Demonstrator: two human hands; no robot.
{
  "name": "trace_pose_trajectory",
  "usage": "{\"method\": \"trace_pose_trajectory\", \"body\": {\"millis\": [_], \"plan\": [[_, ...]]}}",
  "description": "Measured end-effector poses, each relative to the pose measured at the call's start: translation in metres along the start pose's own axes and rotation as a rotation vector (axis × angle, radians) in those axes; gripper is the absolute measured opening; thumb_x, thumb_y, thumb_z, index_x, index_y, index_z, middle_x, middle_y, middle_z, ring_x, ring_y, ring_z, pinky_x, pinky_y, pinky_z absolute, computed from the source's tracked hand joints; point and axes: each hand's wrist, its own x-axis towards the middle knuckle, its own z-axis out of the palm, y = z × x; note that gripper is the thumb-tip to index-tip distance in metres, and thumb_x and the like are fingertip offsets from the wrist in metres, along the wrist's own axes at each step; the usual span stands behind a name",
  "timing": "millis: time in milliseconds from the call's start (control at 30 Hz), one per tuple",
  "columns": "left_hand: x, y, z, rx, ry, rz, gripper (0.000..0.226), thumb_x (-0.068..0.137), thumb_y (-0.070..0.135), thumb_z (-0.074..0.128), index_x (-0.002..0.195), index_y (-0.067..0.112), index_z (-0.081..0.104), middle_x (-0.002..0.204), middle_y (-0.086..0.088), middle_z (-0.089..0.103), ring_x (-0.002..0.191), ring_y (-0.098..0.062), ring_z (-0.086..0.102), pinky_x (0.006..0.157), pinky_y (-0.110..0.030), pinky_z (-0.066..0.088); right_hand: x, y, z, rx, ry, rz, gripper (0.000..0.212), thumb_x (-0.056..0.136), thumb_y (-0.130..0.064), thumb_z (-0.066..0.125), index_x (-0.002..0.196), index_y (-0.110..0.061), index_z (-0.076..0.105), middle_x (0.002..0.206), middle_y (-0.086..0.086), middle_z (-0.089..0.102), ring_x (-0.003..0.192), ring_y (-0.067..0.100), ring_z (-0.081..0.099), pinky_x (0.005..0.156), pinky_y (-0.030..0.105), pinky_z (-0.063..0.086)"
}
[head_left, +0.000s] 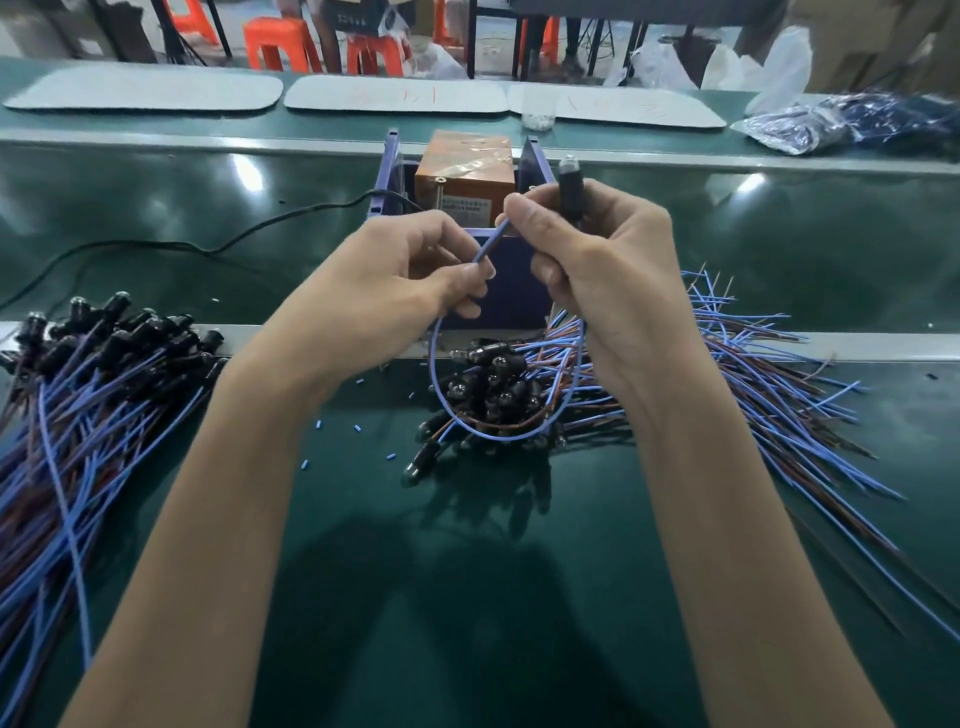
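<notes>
Right hand (597, 275) is curled tight round a black indicator lamp (570, 189), held upright above the purple jig's (511, 283) right side. Left hand (415, 270) pinches the lamp's blue lead (491, 248), thumb to forefinger, over the jig's front plate. The lead loops down toward the lamp pile (493, 384) just in front of the jig. Second pile (104, 353) well left of the jig.

One wired lamp (570, 189) in my fingers (535, 213), two lamp heaps, left heap (104, 353) and near heap (493, 384) below them, one purple machine (509, 291) behind, three white mats (395, 93), one black cable (208, 247).
</notes>
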Motion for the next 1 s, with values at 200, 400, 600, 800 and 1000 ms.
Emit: {"method": "trace_pose_trajectory", "body": {"millis": [200, 400, 600, 800, 1000], "plan": [[0.0, -0.001, -0.004, -0.054, 0.191, 0.097, 0.01, 0.085, 0.02, 0.07, 0.079, 0.028, 0.07, 0.071, 0.007, 0.07, 0.07, -0.003, 0.062, 0.074, -0.02, 0.05, -0.003, -0.005, 0.003, 0.066, -0.016, 0.053, 0.015, 0.078, -0.021, 0.078, 0.089, -0.016, 0.069, 0.076, 0.006, 0.067, 0.048, 0.005, 0.047, 0.038, 0.013, 0.028], [-0.001, 0.015, 0.011, -0.438, 0.378, 0.152, 0.008, 0.084, 0.011, 0.07, 0.08, 0.018, 0.065, 0.061, 0.011, 0.067, 0.059, -0.003, 0.061, 0.058, -0.016, 0.049, -0.007, -0.005, 0.006, 0.048, -0.098, 0.105, 0.014, 0.079, -0.015, 0.076, 0.088, -0.008, 0.068, 0.067, 0.001, 0.069, 0.052, 0.005, 0.061, 0.038, 0.007, 0.032], [0.001, 0.024, 0.027, -0.744, 0.365, 0.041, 0.008, 0.076, 0.013, 0.07, 0.077, 0.013, 0.062, 0.066, 0.004, 0.068, 0.062, -0.01, 0.068, 0.059, -0.023, 0.053, -0.01, -0.007, 0.005, 0.089, -0.206, 0.092, 0.009, 0.078, 0.002, 0.073, 0.086, 0.002, 0.069, 0.066, 0.008, 0.069, 0.061, 0.011, 0.068, 0.041, 0.005, 0.037], [0.004, 0.022, 0.039, -0.768, 0.384, -0.025, 0.013, 0.085, 0.009, 0.068, 0.074, 0.015, 0.062, 0.082, -0.01, 0.067, 0.08, -0.026, 0.067, 0.062, -0.025, 0.053, -0.01, -0.008, 0.002, -0.005, -0.214, 0.041, 0.012, 0.082, -0.001, 0.07, 0.074, -0.008, 0.065, 0.047, -0.013, 0.058, 0.038, -0.003, 0.049, 0.04, 0.004, 0.033], [0.005, 0.018, 0.031, -0.643, 0.535, -0.023, 0.012, 0.091, 0.015, 0.063, 0.08, 0.016, 0.059, 0.058, 0.011, 0.06, 0.051, -0.003, 0.058, 0.049, -0.017, 0.048, -0.008, -0.008, 0.007, 0.141, -0.212, 0.151, 0.014, 0.089, 0.001, 0.061, 0.078, -0.006, 0.056, 0.07, 0.005, 0.07, 0.063, 0.014, 0.071, 0.047, 0.011, 0.045]]}}
